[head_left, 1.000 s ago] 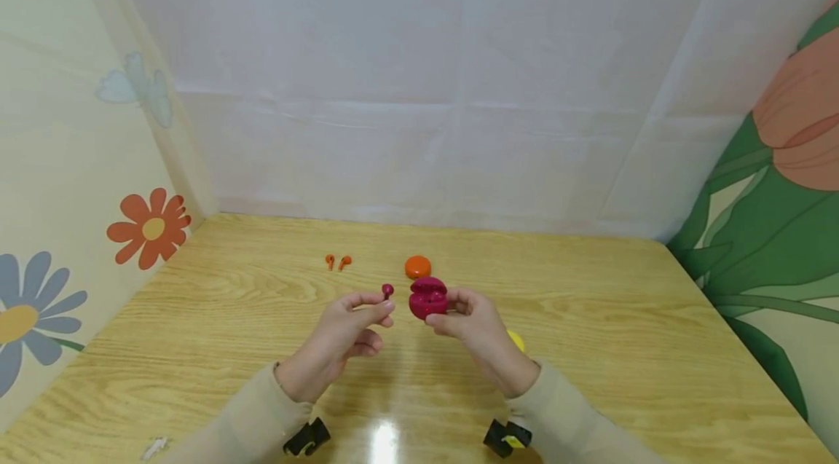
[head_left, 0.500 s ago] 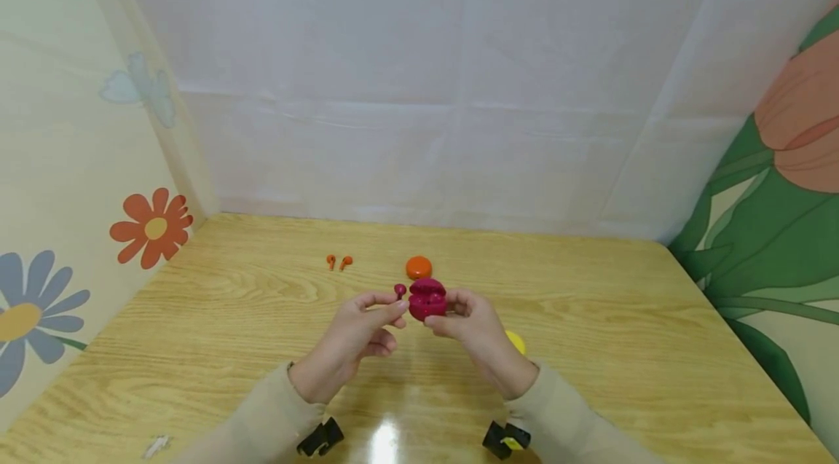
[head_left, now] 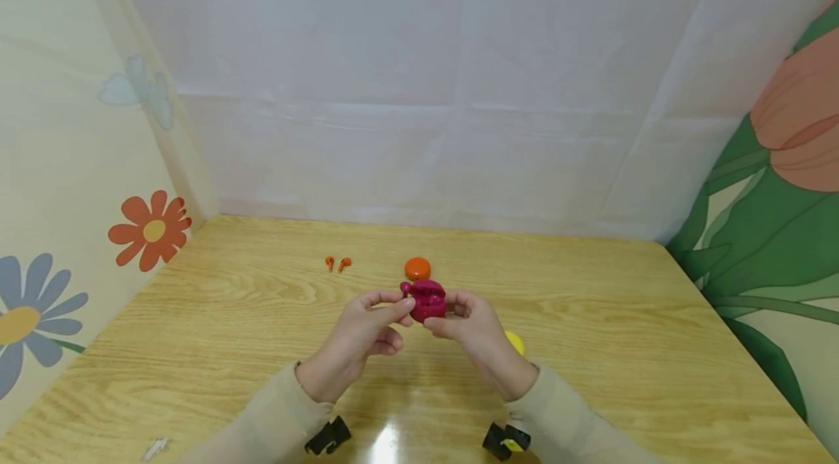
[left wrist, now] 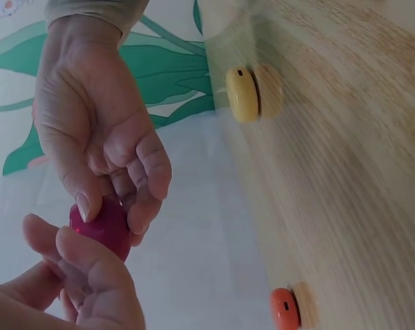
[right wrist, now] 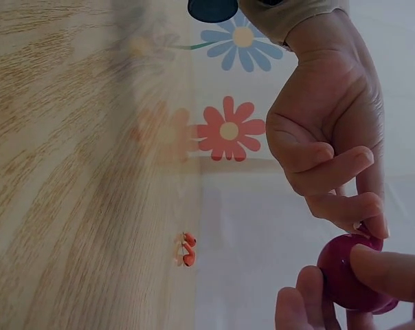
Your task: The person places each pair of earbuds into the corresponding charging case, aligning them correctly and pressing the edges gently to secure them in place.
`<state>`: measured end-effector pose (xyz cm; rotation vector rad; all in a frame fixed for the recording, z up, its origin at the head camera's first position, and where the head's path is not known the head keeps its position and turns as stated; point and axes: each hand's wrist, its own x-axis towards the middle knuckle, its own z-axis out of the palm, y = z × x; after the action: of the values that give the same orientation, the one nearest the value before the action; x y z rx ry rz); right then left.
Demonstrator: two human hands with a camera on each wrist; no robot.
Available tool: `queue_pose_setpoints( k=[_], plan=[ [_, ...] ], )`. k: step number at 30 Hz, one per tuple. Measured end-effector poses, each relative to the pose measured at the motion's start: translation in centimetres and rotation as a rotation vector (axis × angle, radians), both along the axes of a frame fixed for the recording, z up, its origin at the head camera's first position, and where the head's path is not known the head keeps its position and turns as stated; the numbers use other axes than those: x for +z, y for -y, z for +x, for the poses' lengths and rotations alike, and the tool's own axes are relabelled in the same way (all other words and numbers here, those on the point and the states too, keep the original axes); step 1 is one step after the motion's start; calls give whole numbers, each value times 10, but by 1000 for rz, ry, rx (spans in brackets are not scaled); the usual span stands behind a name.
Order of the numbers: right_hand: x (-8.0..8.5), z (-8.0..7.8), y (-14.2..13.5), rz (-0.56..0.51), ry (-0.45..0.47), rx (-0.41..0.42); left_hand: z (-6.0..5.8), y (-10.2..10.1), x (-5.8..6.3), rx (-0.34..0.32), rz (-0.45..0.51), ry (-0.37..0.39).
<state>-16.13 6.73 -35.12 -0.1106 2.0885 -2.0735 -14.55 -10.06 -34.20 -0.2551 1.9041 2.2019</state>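
Above the wood-grain worktop, holding the open case in the right hand, curled round its side. Pinching an earbud in the left hand, now brought rightward to just beside the case; apparently ready to join, contact unclear.

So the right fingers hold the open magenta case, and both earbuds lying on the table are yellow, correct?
Not quite: the earbuds lying on the table are orange, as the head view shows. The right fingers do hold the open magenta case.
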Motion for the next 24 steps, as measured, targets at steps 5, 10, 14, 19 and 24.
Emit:
queue_pose_setpoints(
  k=[5, 10, 14, 19, 24],
  plan=[
    [0, 1, 0, -7, -10, 17, -1, -5, 3, 1, -12, -20],
    [1, 2, 1, 3, -3, 17, -1, -10, 5, 14, -47, -31],
    [1, 3, 1, 6, -1, 21, -2, -13, 5, 16, -81, -47],
    [1, 3, 1, -2, 1, 17, -3, -17, 5, 22, -99, -72],
    [1, 3, 0, -6, -5, 13, -2, -19, 4, 24, -109, -79]
  ],
)
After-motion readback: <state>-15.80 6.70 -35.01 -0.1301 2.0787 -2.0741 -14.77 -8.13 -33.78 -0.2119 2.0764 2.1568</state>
